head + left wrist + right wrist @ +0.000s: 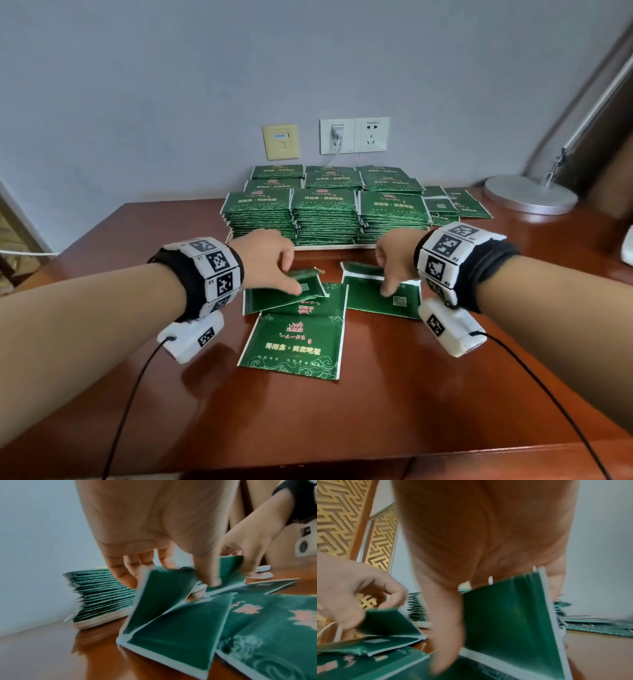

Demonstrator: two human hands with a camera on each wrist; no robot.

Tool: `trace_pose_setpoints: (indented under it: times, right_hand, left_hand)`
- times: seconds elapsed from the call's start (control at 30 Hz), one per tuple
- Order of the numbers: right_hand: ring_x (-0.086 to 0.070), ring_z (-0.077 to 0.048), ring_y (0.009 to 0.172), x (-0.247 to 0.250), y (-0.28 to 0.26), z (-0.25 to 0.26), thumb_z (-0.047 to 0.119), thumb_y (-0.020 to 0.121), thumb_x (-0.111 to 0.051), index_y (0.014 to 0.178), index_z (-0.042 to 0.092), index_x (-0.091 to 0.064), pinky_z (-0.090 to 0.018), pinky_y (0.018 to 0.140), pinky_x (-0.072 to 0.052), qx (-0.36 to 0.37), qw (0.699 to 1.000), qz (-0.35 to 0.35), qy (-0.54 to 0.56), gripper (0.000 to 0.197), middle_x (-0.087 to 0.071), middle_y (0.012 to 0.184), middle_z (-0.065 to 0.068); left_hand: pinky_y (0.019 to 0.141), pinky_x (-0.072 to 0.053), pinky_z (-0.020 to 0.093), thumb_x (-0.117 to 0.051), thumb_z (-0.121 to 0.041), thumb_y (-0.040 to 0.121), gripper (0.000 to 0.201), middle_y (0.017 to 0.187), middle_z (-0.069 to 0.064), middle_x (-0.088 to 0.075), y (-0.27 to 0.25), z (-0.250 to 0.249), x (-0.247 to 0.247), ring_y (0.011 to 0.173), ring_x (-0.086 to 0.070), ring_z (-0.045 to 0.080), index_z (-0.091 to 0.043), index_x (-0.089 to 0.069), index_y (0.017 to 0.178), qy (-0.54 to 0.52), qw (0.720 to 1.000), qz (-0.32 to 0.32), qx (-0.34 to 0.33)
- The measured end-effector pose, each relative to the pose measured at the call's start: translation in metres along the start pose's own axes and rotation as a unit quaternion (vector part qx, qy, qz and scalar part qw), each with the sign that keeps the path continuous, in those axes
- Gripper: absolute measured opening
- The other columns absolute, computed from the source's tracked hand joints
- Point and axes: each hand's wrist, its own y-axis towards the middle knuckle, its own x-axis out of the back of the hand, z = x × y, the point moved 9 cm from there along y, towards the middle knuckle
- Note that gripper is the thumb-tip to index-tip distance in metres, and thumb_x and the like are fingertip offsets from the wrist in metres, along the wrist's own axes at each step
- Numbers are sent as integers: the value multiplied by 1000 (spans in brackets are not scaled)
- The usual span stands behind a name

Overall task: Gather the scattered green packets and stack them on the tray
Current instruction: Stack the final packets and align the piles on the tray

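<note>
Left hand (270,260) pinching left green packet (281,296), right hand (394,260) pinching right green packet (383,294); tray (325,245) just beyond both.

hands (267,260): 2 | tray (325,246): 1 | loose packets (294,342): 3

The packets (295,337) are deep green with white edges — the flat one nearest shows a red emblem, pale gold lettering and curling cloud scrolls along its border. The stacks (325,216) on the pale tray (329,246) carry the same green and scrollwork. The table (308,418) is glossy reddish-brown wood. The wristbands (214,270) are white with black square code markings over black cuffs. The wall (308,68) is a plain grey-blue — one yellowish plate (281,142), two white sockets (354,135). A gold fretwork screen (339,520) stands to the side.
</note>
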Motion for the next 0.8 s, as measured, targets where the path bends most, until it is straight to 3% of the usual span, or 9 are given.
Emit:
trace_pose_setpoints:
  times: [0.07, 0.1, 0.2, 0.27, 0.4, 0.5, 0.57, 0.8]
  right_hand:
    - [-61, -20, 93, -16, -10, 6, 50, 72, -76, 107, 12, -62, -31, 76, -49, 16, 996, 77, -46, 53, -65, 106, -3]
    - [-60, -21, 101, -17, -12, 7, 54, 72, -74, 118, 9, -59, -32, 82, -48, 18, 995, 83, -55, 66, -63, 115, -4]
    - [-55, -25, 115, -12, -14, 10, 53, 68, -78, 137, 10, -45, -33, 89, -45, 16, 997, 29, -65, 88, -56, 130, -6]
    - [-57, -25, 113, -16, -11, 12, 55, 62, -81, 137, 12, -44, -35, 89, -48, 11, 996, 26, -81, 94, -58, 126, -4]
    - [-57, -26, 109, -25, -9, 12, 54, 61, -82, 138, 9, -37, -36, 86, -49, -11, 996, 56, -72, 99, -56, 125, -5]
    - [-55, -28, 113, -25, -12, 13, 49, 68, -80, 146, 9, -13, -37, 85, -48, -18, 996, 61, -55, 110, -50, 135, -8]
    - [-57, -27, 104, -28, -11, 13, 47, 71, -79, 148, 11, -5, -36, 81, -49, -21, 996, 69, -51, 112, -53, 128, -9]
    - [-55, -28, 97, -17, -19, 6, 43, 71, -80, 146, 13, -6, -37, 77, -46, -21, 996, 72, -41, 110, -52, 121, -12]
  left_hand:
    - [88, -42, 36, -74, -63, 64, 47, 106, -5, -48, -4, -1, -11, 101, -44, 14, -26, -58, 88, 4, 999, 48, 0]
    - [93, -41, 38, -74, -65, 63, 54, 114, -4, -46, -4, 2, -16, 107, -41, 15, -26, -57, 97, 12, 998, 60, 9]
    - [105, -37, 43, -77, -63, 62, 93, 136, 3, -37, -6, 14, -31, 125, -35, 21, -23, -36, 135, 39, 993, 99, 55]
    - [109, -33, 43, -77, -63, 62, 107, 144, 7, -32, -7, 20, -41, 132, -31, 25, -19, -24, 145, 45, 988, 127, 76]
    - [107, -37, 42, -75, -65, 64, 105, 138, 8, -33, -7, 26, -47, 127, -35, 26, -19, -26, 145, 29, 985, 142, 88]
    - [103, -40, 40, -76, -59, 65, 101, 133, 5, -36, -7, 24, -43, 119, -41, 22, -16, -27, 142, 12, 989, 123, 76]
    - [103, -40, 36, -77, -54, 68, 97, 135, 4, -38, -7, 22, -37, 119, -42, 20, -13, -28, 141, 4, 993, 103, 65]
    - [98, -42, 41, -74, -55, 70, 92, 127, 3, -39, -8, 26, 2, 118, -37, 20, -17, -31, 141, 17, 998, 31, 48]
